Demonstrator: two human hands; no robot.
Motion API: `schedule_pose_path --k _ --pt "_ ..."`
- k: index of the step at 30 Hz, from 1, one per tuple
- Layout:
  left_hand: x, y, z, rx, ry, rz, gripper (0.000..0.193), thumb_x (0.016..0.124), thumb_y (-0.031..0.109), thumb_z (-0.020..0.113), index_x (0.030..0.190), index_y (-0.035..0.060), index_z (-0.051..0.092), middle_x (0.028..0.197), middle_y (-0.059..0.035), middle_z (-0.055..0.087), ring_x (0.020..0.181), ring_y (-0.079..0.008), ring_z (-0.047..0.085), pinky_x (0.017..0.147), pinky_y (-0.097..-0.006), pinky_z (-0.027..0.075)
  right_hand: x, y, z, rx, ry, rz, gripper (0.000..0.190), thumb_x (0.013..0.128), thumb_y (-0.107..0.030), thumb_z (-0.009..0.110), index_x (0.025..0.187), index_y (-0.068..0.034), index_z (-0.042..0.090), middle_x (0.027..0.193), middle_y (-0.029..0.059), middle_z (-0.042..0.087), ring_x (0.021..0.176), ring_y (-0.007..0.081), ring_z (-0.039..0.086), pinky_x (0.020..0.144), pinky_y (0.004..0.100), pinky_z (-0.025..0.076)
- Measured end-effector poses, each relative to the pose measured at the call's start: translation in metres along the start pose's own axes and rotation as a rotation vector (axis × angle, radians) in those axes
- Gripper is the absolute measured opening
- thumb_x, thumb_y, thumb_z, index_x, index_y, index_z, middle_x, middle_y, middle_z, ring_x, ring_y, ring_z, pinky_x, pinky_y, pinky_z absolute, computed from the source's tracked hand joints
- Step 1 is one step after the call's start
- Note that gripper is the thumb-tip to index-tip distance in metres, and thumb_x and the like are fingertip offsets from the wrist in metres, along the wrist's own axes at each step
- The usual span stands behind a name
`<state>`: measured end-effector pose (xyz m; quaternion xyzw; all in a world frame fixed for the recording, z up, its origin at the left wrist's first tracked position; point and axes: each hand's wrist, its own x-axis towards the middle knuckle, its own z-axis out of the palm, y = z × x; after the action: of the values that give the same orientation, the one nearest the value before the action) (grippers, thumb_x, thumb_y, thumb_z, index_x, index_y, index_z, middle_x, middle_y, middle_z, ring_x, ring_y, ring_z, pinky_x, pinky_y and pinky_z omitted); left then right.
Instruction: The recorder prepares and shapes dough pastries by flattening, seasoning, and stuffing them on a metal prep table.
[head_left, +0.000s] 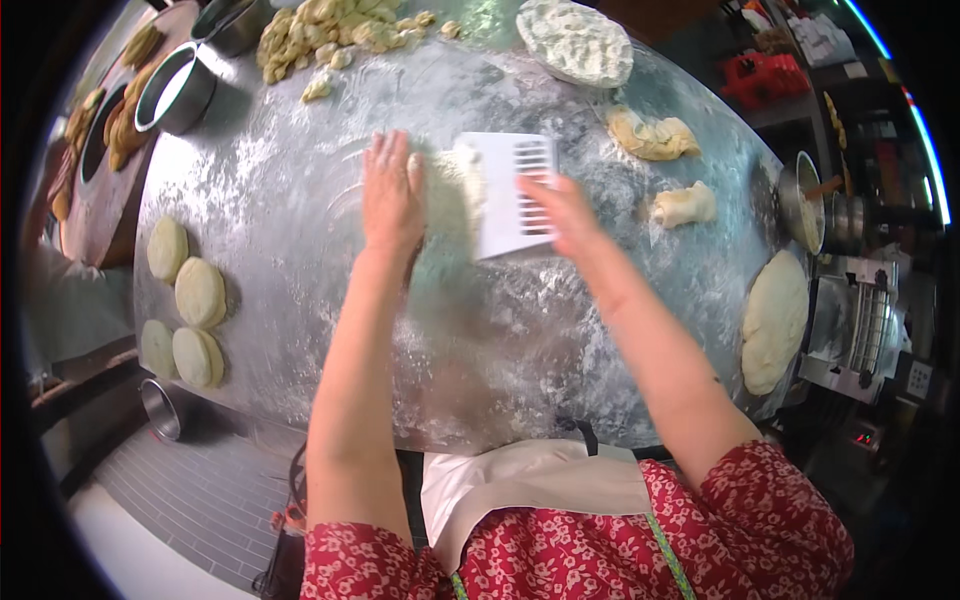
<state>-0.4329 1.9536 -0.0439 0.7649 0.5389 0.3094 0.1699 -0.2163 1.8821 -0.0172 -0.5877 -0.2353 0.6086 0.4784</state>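
Observation:
My right hand (562, 214) grips a white plastic scraper (501, 195) by its slotted side, low over the floured metal table (300, 225). A ridge of flour (469, 187) lies along the scraper's left edge. To the left of that flour, my left hand (394, 187) rests palm down on the table, fingers pointing away from me, with nothing seen in it. Right of the scraper sit a folded piece of dough (654, 136) and a smaller dough roll (684, 205). What lies under my left palm is hidden.
Several round dough discs (199, 292) sit at the left edge. Dough scraps (322, 34), a metal pot (176, 90) and a floury mound (576, 43) stand along the far side. A large dough piece (776, 322) lies at the right edge, near a metal bowl (808, 202) and a dough roller machine (855, 322).

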Motion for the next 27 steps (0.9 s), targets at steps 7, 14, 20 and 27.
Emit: schedule_pose_path --k 7,14,20,27 --pt "0.003 0.041 0.022 -0.538 0.072 -0.209 0.036 0.096 0.016 0.045 0.125 -0.0036 0.054 0.134 -0.0180 0.051 0.127 -0.0268 0.045 0.106 -0.0347 0.033 0.017 0.014 0.066 0.115 0.022 -0.100 0.017 0.085 -0.020 0.060 0.087 -0.003 0.061 0.076 0.0019 0.061 0.058 0.0120 0.056 0.052 0.0300 0.048" --pt "0.111 0.154 0.055 -0.674 0.018 -0.015 0.033 0.089 0.007 0.051 0.119 -0.0063 0.058 0.118 -0.0140 0.062 0.109 -0.0209 0.058 0.093 -0.0291 0.044 0.021 -0.118 -0.011 -0.372 0.309 -0.651 0.022 0.082 -0.016 0.055 0.070 0.002 0.059 0.052 0.0043 0.053 0.049 0.0100 0.051 0.045 0.0293 0.039" --pt "0.227 0.156 0.095 -0.839 -0.140 -0.155 0.044 0.075 -0.008 0.046 0.116 -0.0071 0.061 0.103 -0.0143 0.065 0.087 -0.0195 0.063 0.076 -0.0305 0.050 0.088 -0.197 -0.049 -0.524 0.706 -0.630 0.019 0.070 -0.010 0.054 0.069 0.006 0.064 0.063 0.0206 0.063 0.061 0.0312 0.065 0.061 0.0398 0.051" --pt "0.185 0.123 0.093 -1.319 -0.352 -0.755 0.033 0.098 0.017 0.044 0.122 -0.0032 0.053 0.118 -0.0144 0.060 0.106 -0.0225 0.059 0.093 -0.0329 0.048 -0.006 -0.091 -0.135 0.160 0.251 -0.331 0.015 0.075 -0.016 0.064 0.073 -0.001 0.066 0.067 0.0098 0.063 0.060 0.0197 0.060 0.056 0.0348 0.045"
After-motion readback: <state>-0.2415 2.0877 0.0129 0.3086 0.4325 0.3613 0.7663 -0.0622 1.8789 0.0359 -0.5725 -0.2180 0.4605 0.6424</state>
